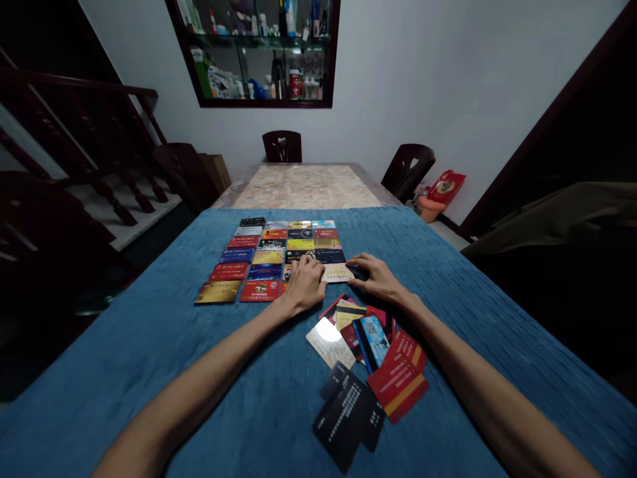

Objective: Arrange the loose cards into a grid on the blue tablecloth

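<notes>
Several plastic cards lie in a neat grid [279, 252] on a blue cloth [149, 345]. My left hand [304, 284] rests palm down on the grid's near right part, covering cards there. My right hand [377, 277] lies just to its right, fingertips touching a pale beige card [338, 272] that sits between both hands at the grid's lower right corner. Whether either hand grips that card I cannot tell. A loose heap of cards [365, 345], red, black, white and blue, lies nearer to me between my forearms.
The blue cloth covers the near part of a long table; its bare marbled top [304, 187] shows beyond. Dark chairs [282, 146] stand at the far end and sides. A glass wall cabinet [259, 50] hangs behind. A staircase rises at the left.
</notes>
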The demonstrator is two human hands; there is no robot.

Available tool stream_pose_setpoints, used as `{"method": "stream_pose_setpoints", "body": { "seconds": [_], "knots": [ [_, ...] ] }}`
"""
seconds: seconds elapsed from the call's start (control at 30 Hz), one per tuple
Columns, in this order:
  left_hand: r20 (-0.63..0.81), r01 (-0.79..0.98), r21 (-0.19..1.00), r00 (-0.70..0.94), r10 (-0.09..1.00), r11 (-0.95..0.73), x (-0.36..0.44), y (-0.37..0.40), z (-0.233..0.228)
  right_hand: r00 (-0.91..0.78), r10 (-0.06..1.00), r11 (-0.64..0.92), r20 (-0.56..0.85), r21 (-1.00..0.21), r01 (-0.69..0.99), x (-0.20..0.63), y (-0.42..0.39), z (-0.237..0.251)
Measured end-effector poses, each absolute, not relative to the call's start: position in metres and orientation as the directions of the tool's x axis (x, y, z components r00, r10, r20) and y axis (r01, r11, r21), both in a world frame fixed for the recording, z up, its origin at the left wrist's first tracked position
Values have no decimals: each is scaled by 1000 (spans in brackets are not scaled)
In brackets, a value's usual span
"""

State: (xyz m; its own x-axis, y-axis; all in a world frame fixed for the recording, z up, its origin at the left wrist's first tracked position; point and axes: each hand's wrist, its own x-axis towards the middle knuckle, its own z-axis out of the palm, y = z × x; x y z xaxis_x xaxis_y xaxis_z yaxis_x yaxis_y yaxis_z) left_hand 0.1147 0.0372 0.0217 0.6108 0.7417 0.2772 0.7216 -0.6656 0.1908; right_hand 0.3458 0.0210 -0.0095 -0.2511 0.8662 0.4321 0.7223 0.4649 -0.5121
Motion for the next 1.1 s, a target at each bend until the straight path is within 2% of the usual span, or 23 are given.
{"method": "stream_pose_setpoints", "body": {
  "seconds": [0.27,0.83,1.1],
  "knots": [
    [220,731,159,629,745,-664,118,42,25,-225,897,410,380,-527,744,345,23,-12],
    [313,691,125,654,689,-712,116,41,15,-233,893,408,385,-476,779,345,23,-17],
    [323,674,114,669,669,-729,117,40,13,-213,895,400,392,-494,772,344,22,-18]
  ]
}}
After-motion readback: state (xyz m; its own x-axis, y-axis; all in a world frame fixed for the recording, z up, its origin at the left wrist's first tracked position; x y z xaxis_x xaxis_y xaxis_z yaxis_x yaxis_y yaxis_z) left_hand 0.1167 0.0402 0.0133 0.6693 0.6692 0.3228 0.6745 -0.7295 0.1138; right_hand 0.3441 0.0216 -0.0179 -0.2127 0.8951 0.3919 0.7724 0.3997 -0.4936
